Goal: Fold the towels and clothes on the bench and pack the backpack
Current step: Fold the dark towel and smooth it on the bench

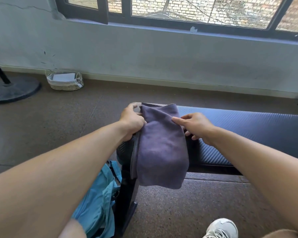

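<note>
A: Closest to us, what's down there?

B: A white sneaker (221, 227) on the speckled floor (187, 212), below and to the right of the hands. Below the left grip, a light blue backpack (96, 200) slumps against the table's black leg (126, 194). I can't tell whether it's open.

A: And the towel?

B: The purple-grey towel (162, 148) lies folded into a long strip over the near end of the table (230, 131), between the two hands, its lower part hanging off the edge. My guess is it sits at the end so the person can square it up with both hands, with the bag right underneath.

A: How are the hands set?

B: Both forearms reach forward and converge on the cloth. The left hand (132, 121) rests against the towel's left edge, knuckles up, fingers bent along the fold; it looks like a pinch on that edge, though the fingertips are partly hidden. The right hand (196, 126) has its forefinger stretched out and pressing the top of the towel, the other fingers loosely bent at the right edge. It seems to be pinning rather than gripping, probably to hold the layers flat while the left side is tidied.

A: Further out?

B: Beyond the left grip, a small wicker basket (64, 81) with a white liner stands against the wall, and a round black stand base (12, 91) is left of it. A dark-framed window (179, 12) runs above.
</note>
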